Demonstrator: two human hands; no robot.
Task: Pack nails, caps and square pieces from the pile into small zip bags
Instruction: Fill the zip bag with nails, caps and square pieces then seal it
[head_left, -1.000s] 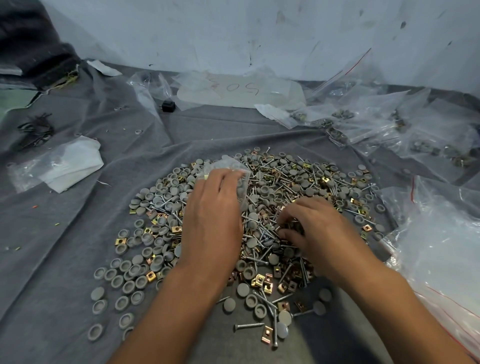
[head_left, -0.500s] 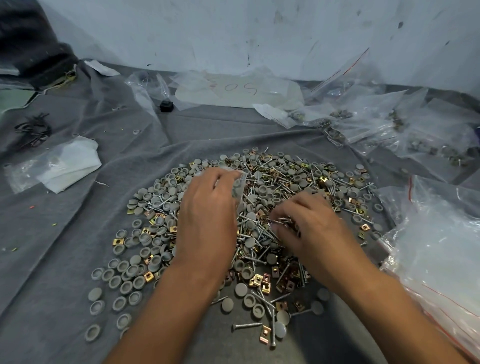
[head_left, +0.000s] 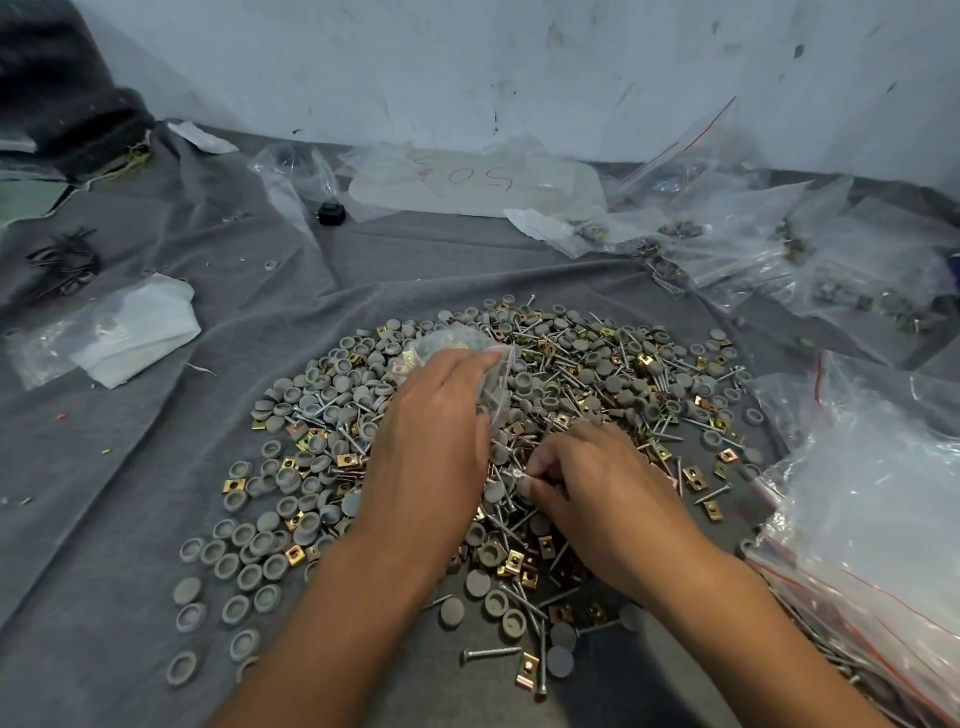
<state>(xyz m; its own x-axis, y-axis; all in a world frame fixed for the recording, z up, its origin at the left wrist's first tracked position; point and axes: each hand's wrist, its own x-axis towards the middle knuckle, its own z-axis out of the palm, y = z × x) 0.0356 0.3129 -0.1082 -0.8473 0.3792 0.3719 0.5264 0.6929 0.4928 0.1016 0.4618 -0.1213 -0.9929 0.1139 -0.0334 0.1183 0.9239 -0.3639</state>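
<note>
A wide pile (head_left: 597, 379) of grey round caps, silver nails and brass-coloured square pieces is spread over the grey cloth (head_left: 130, 519). My left hand (head_left: 431, 447) lies over the middle of the pile and holds a small clear zip bag (head_left: 467, 348), which sticks out past the fingertips with a few pieces inside. My right hand (head_left: 597, 493) is just to its right, low on the pile, with thumb and fingers pinching a nail (head_left: 514, 474). The rest of that nail is hidden under the fingers.
Filled zip bags (head_left: 779, 249) lie at the back right. A stack of empty red-striped zip bags (head_left: 872, 509) fills the right edge. A large clear bag marked 503 (head_left: 467, 182) lies by the wall. A folded plastic bag (head_left: 119, 338) and black clips (head_left: 62, 260) lie at left.
My right hand has slid down and toward me on the pile and now pinches a nail. My left hand with the bag has barely moved.
</note>
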